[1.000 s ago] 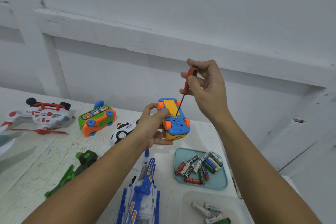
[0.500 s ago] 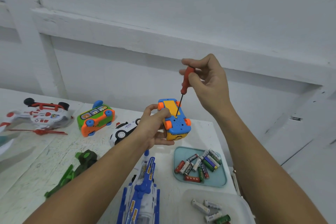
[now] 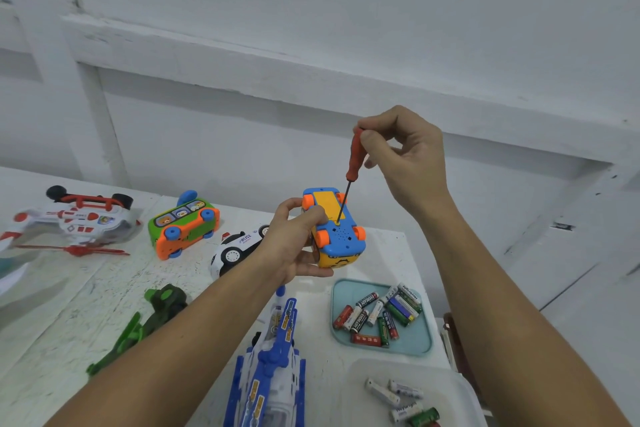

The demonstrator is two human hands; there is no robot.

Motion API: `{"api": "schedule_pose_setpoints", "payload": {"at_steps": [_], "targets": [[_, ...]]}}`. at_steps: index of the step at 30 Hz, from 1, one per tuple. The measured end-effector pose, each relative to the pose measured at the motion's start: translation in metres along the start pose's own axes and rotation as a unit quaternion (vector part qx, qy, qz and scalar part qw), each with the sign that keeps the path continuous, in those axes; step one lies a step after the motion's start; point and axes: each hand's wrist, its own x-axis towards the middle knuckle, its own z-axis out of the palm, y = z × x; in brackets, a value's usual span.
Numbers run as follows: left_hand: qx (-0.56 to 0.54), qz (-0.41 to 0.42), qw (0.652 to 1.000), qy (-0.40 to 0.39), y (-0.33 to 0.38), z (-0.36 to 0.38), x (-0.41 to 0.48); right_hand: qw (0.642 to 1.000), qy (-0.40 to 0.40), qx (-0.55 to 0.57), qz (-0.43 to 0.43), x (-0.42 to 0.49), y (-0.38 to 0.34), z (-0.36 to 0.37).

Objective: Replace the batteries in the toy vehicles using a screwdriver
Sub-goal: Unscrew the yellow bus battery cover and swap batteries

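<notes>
My left hand point(image 3: 294, 243) holds a small blue and yellow toy car point(image 3: 337, 232) upside down above the table, its orange wheels and yellow battery cover facing up. My right hand point(image 3: 407, 158) pinches the red handle of a thin screwdriver point(image 3: 349, 170) between thumb and fingers. The screwdriver's tip rests at the near edge of the yellow cover. A teal tray point(image 3: 420, 340) below the car holds several loose batteries point(image 3: 379, 314).
A white tray point(image 3: 460, 388) at the near right holds more batteries. On the white table lie a blue and white toy point(image 3: 273, 364), a green toy point(image 3: 152, 315), a white police car point(image 3: 235, 248), a green and orange bus point(image 3: 183, 222) and a white and red helicopter point(image 3: 76, 218).
My right hand has shifted its fingers around the screwdriver handle, turning it, while the tip stays on the car's underside. My left hand keeps the car in the same place.
</notes>
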Motion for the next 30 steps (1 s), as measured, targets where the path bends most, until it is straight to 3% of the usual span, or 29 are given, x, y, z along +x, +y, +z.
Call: {"api": "schedule_pose_setpoints", "payload": {"at_steps": [8,13,21,30], "targets": [[0.002,-0.002,1.0,0.002,0.0004,-0.0001,-0.0019,1.0,0.001,-0.01,-0.007,0.0004,0.0079,-0.0019],[0.007,-0.005,1.0,0.001,-0.0015,0.0002,-0.0029,0.998,-0.012,0.05,0.024,-0.0013,0.0027,-0.0021],[0.007,-0.007,1.0,0.001,-0.002,-0.0022,-0.0052,0.999,0.001,0.039,-0.025,-0.0072,0.0027,-0.0007],[0.006,-0.014,1.0,0.002,-0.0033,-0.0033,-0.0065,1.0,-0.016,0.017,-0.011,-0.0084,0.0021,-0.0058]]}}
